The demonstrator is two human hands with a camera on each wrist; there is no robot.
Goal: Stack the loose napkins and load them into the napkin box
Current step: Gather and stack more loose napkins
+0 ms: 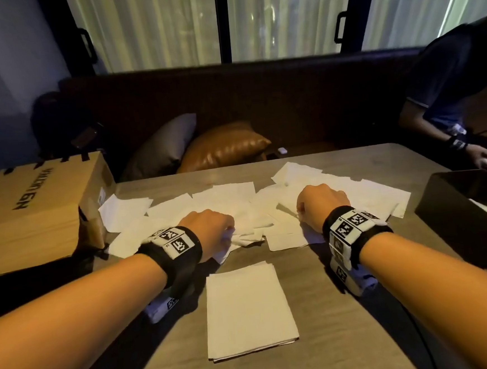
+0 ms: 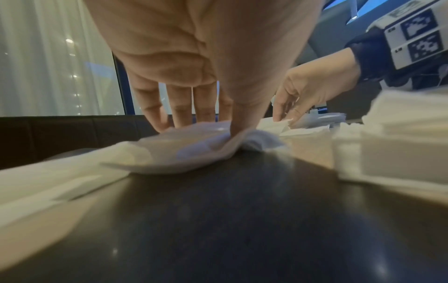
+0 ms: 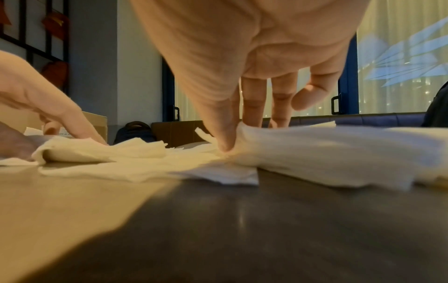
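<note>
Several loose white napkins lie scattered across the middle of the grey table. A squared stack of napkins sits at the front centre, between my forearms. My left hand pinches a crumpled loose napkin between thumb and fingers at the near edge of the spread. My right hand pinches another loose napkin the same way, thumb in front and fingers behind. The black napkin box stands at the right edge, apart from both hands.
A large cardboard box takes up the table's left side, touching the napkin spread. Another person sits at the far right with a hand behind the napkin box. Cushions lie on the bench beyond the table.
</note>
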